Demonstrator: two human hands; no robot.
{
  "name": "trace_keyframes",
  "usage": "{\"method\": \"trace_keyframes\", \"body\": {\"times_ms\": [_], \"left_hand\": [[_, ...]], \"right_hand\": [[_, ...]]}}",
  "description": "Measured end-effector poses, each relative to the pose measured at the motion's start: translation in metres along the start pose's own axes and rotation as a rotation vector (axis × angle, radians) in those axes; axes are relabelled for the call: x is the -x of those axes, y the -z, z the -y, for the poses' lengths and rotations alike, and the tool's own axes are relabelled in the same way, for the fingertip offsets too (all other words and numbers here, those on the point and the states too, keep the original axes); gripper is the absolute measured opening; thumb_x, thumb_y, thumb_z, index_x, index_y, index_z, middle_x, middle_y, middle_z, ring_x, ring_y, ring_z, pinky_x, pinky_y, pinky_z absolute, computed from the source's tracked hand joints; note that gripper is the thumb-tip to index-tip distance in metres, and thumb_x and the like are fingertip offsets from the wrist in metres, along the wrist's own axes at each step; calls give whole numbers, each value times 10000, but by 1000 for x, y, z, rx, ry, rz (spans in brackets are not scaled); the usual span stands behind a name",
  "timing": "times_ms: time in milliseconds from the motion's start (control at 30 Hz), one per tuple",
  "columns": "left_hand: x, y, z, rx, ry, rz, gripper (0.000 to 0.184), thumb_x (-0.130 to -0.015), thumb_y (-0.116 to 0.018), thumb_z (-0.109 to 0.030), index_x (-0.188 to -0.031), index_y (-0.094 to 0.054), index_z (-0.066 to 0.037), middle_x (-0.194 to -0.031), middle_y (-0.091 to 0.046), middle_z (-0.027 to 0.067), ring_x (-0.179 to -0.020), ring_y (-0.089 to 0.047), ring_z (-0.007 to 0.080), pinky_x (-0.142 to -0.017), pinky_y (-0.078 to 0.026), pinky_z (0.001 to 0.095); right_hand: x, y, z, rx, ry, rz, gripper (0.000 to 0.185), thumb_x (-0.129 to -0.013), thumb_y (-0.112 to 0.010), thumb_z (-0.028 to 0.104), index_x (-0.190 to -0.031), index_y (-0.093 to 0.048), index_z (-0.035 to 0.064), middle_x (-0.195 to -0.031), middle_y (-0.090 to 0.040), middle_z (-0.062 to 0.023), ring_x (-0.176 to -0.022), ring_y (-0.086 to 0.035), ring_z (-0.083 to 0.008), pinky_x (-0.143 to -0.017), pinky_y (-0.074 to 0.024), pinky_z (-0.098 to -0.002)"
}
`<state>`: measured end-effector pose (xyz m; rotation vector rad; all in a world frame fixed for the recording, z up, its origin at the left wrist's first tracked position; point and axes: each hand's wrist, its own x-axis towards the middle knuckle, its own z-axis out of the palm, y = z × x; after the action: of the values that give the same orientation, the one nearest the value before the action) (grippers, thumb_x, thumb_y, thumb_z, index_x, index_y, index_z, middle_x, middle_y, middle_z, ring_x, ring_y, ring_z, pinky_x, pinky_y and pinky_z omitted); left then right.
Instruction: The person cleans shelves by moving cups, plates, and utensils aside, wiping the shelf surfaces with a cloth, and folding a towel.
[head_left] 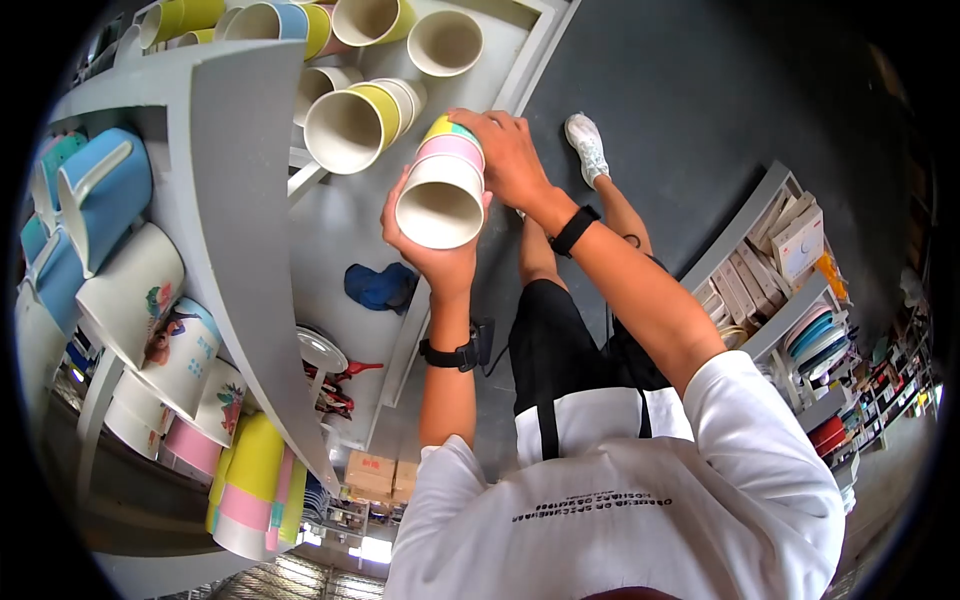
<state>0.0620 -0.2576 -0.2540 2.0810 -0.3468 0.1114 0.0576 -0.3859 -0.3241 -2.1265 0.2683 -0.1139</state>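
A stack of nested plastic cups (440,212) is held in front of me, its cream mouth toward my face. Pink, white, yellow and teal bands show along its side. My left hand (440,262) is wrapped round the near cup, with fingers and thumb on opposite sides. Over the far, yellow and teal end, my right hand (505,160) is closed on the stack. Its fingertips rest on the top; part of its grip is hidden. Just left of the stack, a yellow cup (368,115) and other cups lie on their sides on a white shelf (500,45).
At left, a grey shelf frame (235,190) holds blue handled containers (105,195), printed cups (130,290) and stacked yellow cups (255,455). A dark blue cloth (382,287) lies on a lower shelf. On the right, another rack (750,225) carries boxes and plates (815,335).
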Motion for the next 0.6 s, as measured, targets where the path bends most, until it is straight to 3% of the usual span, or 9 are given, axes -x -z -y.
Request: {"method": "trace_keyframes", "body": {"times_ms": [167, 267, 333, 400, 467, 500, 600], "left_hand": [[-16, -19, -9, -42, 33, 40, 1013, -656, -925, -100, -1423, -269, -15, -1391, -455, 223, -1255, -510, 323, -1067, -436, 442], [-18, -27, -1, 69, 133, 33, 1018, -661, -927, -143, -1433, -278, -13, -1376, -483, 228, -1229, -529, 361, -1060, -414, 466], [-17, -30, 6, 14, 130, 43, 1006, -677, -914, -129, -1435, -263, -10, -1358, -491, 210, -1222, -531, 329, -1041, -430, 443], [-18, -36, 9, -36, 122, 49, 994, -694, -900, -114, -1437, -248, -7, -1341, -500, 193, -1216, -533, 296, -1022, -447, 420], [-18, -41, 7, 29, 97, -29, 899, -722, -880, -127, -1415, -326, 16, -1302, -546, 176, -1175, -560, 281, -998, -454, 408], [-10, -38, 19, 45, 238, 75, 909, -696, -902, -143, -1389, -341, 33, -1329, -510, 191, -1175, -544, 289, -1029, -419, 421], [-10, -41, 8, 59, 308, 115, 817, -741, -870, -114, -1375, -382, 54, -1294, -547, 173, -1142, -555, 255, -1015, -424, 388]], "right_hand": [[-13, 13, -10, -99, -23, -19, 623, -703, -781, 83, -1275, -546, 150, -1261, -615, -47, -1084, -574, -315, -902, -417, -418], [-20, 17, -19, -163, 65, -27, 610, -704, -777, 64, -1265, -549, 130, -1238, -611, -85, -1093, -570, -342, -915, -446, -441], [-24, 21, -23, -184, 36, 114, 590, -773, -724, 77, -1328, -524, 69, -1256, -598, -158, -1116, -566, -370, -967, -464, -458], [-27, 28, -24, -186, 48, 147, 600, -777, -704, 53, -1342, -502, 60, -1246, -589, -176, -1104, -573, -370, -961, -470, -454], [-32, 37, -27, -185, 59, 184, 610, -781, -684, 28, -1356, -480, 50, -1236, -579, -194, -1092, -580, -369, -955, -476, -449], [-35, 44, -30, -228, 57, 190, 631, -779, -665, 11, -1373, -455, 47, -1229, -572, -201, -1070, -589, -358, -942, -485, -441], [-43, 54, -43, -227, 84, 166, 647, -765, -643, 11, -1371, -417, 41, -1135, -568, -183, -959, -604, -315, -861, -506, -396]]}}
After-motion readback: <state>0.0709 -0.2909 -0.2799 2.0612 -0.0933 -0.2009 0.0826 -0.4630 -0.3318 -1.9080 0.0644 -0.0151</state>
